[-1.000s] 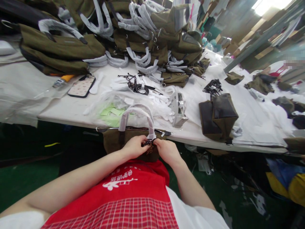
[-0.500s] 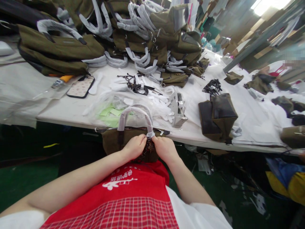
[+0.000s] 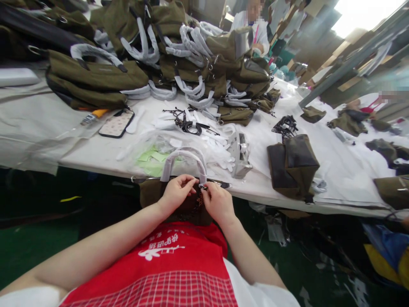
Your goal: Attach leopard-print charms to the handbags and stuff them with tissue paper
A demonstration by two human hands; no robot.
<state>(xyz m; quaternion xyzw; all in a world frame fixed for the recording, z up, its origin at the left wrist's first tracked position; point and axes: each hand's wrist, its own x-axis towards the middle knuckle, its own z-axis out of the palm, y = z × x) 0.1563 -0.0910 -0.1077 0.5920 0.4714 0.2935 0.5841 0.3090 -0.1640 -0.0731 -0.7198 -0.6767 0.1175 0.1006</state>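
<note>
An olive-brown handbag [image 3: 150,194] stands upright between my body and the table edge, its two arched handles [image 3: 185,154] wrapped in pale covering. My left hand [image 3: 176,192] is at the base of the right handle end, thumb and fingertips pinched together; whatever they hold is too small to name. Close beside it, my right hand [image 3: 219,201] has its fingers curled and pinched at the same handle end, on something I cannot make out. A dark beaded chain [image 3: 200,199] hangs down the bag's front between my hands.
Olive bags [image 3: 99,79] are piled across the table's back. Nearer lie a patterned phone [image 3: 116,123], an orange-handled tool [image 3: 96,116], black cords [image 3: 191,127], green slips [image 3: 153,157] under clear plastic and a metal device [image 3: 240,155]. A dark bag [image 3: 293,166] sits right. A person [image 3: 252,25] is behind.
My hands have parted slightly at the handle's base, and the left fingers have lifted and loosened. The view has shifted, so a person now shows at the back.
</note>
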